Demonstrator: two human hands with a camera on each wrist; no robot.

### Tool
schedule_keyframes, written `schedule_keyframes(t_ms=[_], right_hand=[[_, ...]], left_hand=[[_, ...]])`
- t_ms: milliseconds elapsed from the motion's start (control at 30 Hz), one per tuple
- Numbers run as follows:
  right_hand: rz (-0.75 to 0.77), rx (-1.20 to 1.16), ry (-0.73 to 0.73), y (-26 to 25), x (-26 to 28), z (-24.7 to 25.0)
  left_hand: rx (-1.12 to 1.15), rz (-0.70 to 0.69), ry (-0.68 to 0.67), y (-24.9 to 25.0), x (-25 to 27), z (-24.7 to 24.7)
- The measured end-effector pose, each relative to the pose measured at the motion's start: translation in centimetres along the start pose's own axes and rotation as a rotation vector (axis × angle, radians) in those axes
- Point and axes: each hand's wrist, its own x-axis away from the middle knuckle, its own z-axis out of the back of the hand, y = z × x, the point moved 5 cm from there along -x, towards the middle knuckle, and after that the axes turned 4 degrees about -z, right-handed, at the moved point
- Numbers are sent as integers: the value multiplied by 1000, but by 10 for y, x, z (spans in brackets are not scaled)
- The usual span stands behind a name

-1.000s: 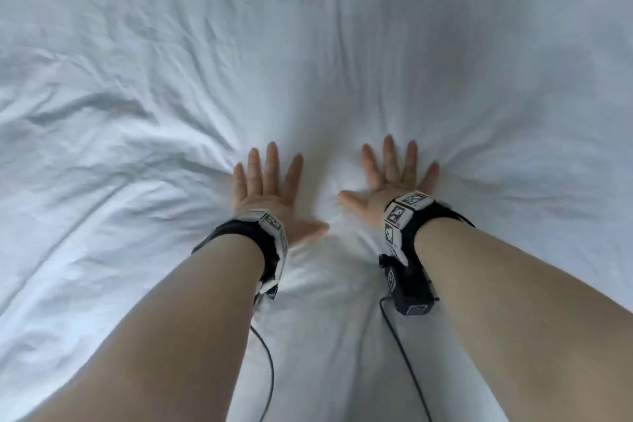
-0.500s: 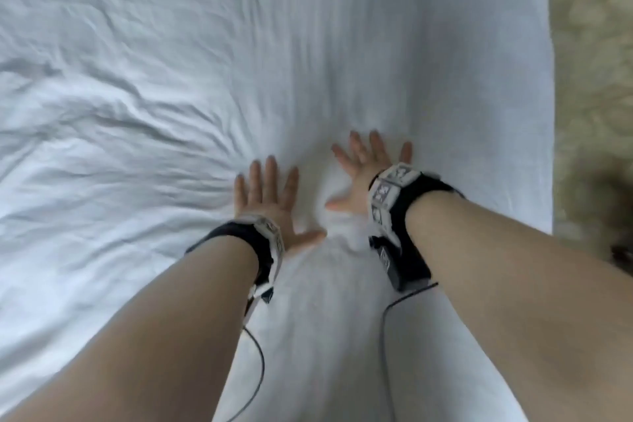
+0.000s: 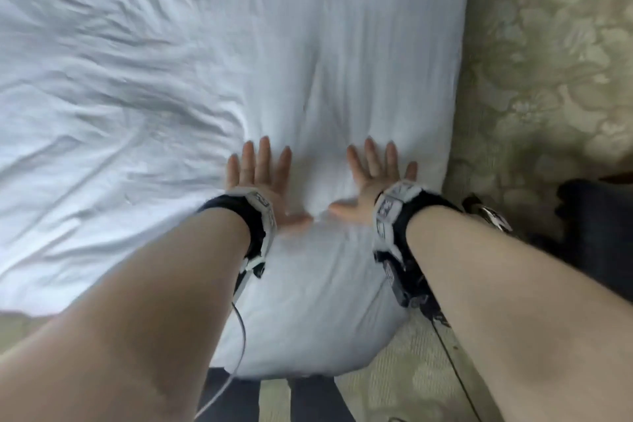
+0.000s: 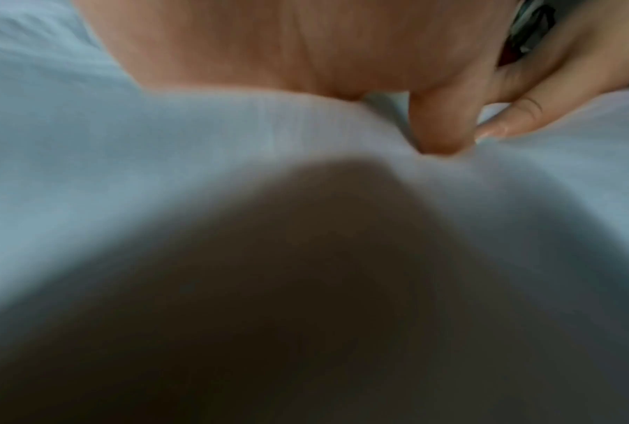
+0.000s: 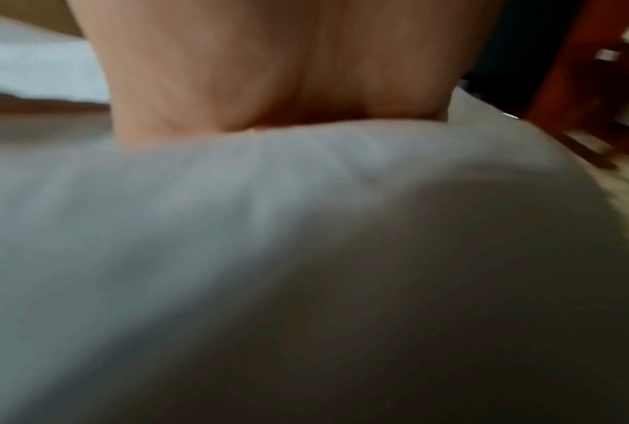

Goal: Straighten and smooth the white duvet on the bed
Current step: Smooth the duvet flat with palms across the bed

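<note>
Both hands lay flat on the white duvet near the bed's near right corner, palms down and fingers straight and spread, grasping nothing. The left hand and the right hand sat side by side, thumbs pointing toward each other across a small raised puff of fabric. In the left wrist view the two thumb tips appeared almost touching, pressed into the cloth.

The relation that governed the next stroke was as follows. The wrinkled region lay to the left and far-left of the left hand, with creases fanning out roughly leftward and away from the fingers. The strip ahead of the fingers and out to the right edge of the duvet appeared comparatively smooth. The right hand was near that right edge, beyond which the patterned carpet was visible. The left hand was therefore the nearer one to the remaining creases. Judged from this layout, a sweep from the left hand leftward would address them.
</note>
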Motion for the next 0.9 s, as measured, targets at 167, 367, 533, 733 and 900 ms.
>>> schedule_keyframes(t_ms=[167, 367, 533, 733, 900], right_hand=[[44, -63, 17, 8, 26, -54], [17, -62, -11, 14, 48, -104], [-12, -43, -36, 11, 70, -133], [-101, -13, 41, 10, 106, -97], [-121, -40, 231, -7, 162, -38]], left_hand=[[49, 31, 8, 26, 29, -47], [-34, -22, -57, 41, 62, -90], [-61, -24, -72, 46, 78, -114], [127, -39, 34, 14, 115, -73], [215, 16, 224, -15, 179, -7]])
